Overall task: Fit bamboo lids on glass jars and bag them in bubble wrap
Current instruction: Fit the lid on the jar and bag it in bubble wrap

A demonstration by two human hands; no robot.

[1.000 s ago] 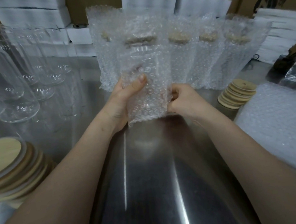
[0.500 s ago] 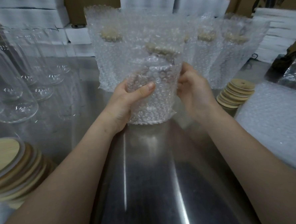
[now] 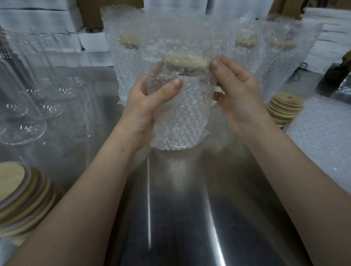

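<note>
Left hand [image 3: 148, 101] grips the bagged jar [image 3: 181, 116], right hand [image 3: 238, 92] pinches the bubble wrap [image 3: 184, 27] beside its bamboo lid [image 3: 186, 61]; a slip could send it into the finished jars [image 3: 125, 60] at twelve o'clock.

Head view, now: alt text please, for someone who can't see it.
Two hands hold a bubble-wrap bag containing a lidded glass jar upright over a steel table: left hand grips its side, right hand pinches the bag beside the bamboo lid. Bagged jars stand behind.

I lose the fingers of the left hand [image 3: 146, 108] behind the bubble-wrap bag [image 3: 182, 120]; left of it, the lid stack [image 3: 16, 202] runs off-frame.
</note>
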